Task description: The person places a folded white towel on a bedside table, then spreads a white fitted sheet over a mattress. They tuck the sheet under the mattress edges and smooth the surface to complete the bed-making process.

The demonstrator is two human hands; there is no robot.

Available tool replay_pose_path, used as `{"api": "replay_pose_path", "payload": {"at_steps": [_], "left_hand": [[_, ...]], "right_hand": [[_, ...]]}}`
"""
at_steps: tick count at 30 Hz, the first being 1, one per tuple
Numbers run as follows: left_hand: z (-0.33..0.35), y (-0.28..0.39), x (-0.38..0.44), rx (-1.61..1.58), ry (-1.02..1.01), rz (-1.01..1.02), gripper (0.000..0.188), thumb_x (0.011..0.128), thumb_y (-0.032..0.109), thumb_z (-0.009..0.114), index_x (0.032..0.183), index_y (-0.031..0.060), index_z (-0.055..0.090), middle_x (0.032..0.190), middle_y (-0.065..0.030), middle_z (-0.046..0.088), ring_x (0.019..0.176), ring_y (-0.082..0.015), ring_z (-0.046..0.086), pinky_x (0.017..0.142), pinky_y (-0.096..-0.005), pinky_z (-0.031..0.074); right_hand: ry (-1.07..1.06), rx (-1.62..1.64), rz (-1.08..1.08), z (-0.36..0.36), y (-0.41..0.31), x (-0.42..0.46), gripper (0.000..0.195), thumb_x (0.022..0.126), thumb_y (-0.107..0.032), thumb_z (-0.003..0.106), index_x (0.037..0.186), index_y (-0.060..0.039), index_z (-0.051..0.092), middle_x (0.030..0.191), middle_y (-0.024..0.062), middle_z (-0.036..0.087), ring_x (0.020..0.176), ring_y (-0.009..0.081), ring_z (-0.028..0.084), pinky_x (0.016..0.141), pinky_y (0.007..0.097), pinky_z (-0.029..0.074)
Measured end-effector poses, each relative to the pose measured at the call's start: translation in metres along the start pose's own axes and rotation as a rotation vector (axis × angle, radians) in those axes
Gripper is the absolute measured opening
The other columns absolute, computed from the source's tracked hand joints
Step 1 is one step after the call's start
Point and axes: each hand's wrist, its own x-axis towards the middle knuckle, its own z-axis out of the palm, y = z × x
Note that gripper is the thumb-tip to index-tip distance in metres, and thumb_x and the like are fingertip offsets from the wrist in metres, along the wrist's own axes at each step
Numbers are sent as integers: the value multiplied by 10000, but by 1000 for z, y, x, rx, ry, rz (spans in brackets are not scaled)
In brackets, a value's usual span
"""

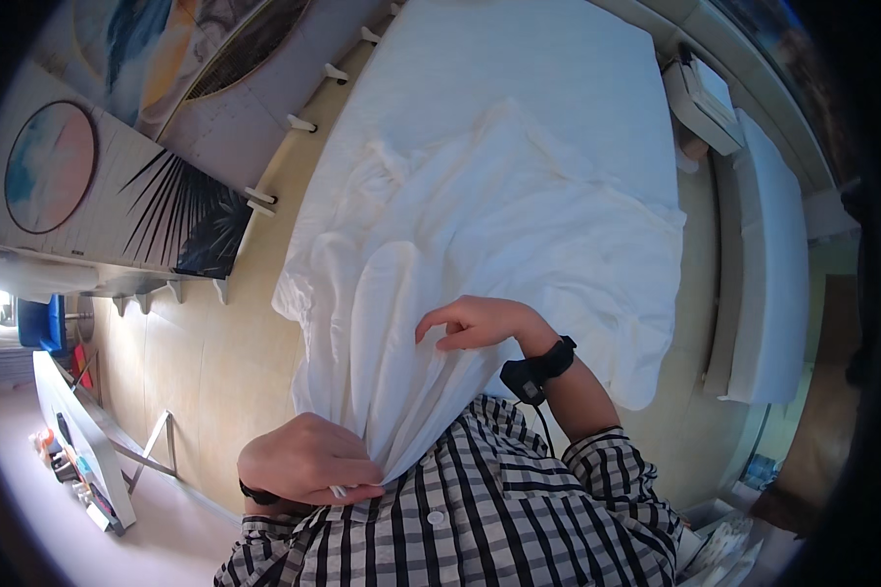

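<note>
A large white fabric sheet [477,213] lies rumpled over the lower half of a white-covered bed [528,59]. Its near end is drawn up in long folds toward my checked shirt. My left hand [316,458], close to my chest at the lower left, is closed around the gathered end of the sheet. A small bit of white cloth shows below its fingers. Over the folds, farther out, is my right hand [481,323], its thumb and forefinger curved and apart. No cloth is visibly pinched there, though the fingertips are near or touching the fabric.
Printed folding panels [191,205] on white feet stand along the left. A white table [88,440] with small items is at lower left. On the right are a white-covered bench [767,271] and a white box-like item [705,103]. Pale wood-look floor [213,367] runs beside the bed.
</note>
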Motion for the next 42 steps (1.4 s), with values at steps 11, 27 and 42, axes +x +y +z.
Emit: {"api": "replay_pose_path", "payload": {"at_steps": [11,27,42], "left_hand": [[-8,-16,1,-27,-34,22,132,754,117,680,713,56,571,546,-54,472,482,-232,504,433,-322,386],[-38,-39,19,-65,-171,144,120,729,65,700,702,39,586,516,-46,467,441,-202,483,393,-308,348],[-59,-51,37,-24,-123,116,185,589,7,749,616,28,568,480,-64,465,398,-222,474,375,-299,292]], "right_hand": [[40,-78,84,2,21,-17,213,758,-215,605,866,-32,603,603,44,537,566,145,510,534,287,402],[548,351,142,58,112,-63,231,901,-264,502,1013,-62,504,736,36,601,711,123,546,663,270,428],[1199,457,38,89,105,-95,75,843,-115,575,866,-46,557,577,-65,430,532,17,372,483,189,292]]}}
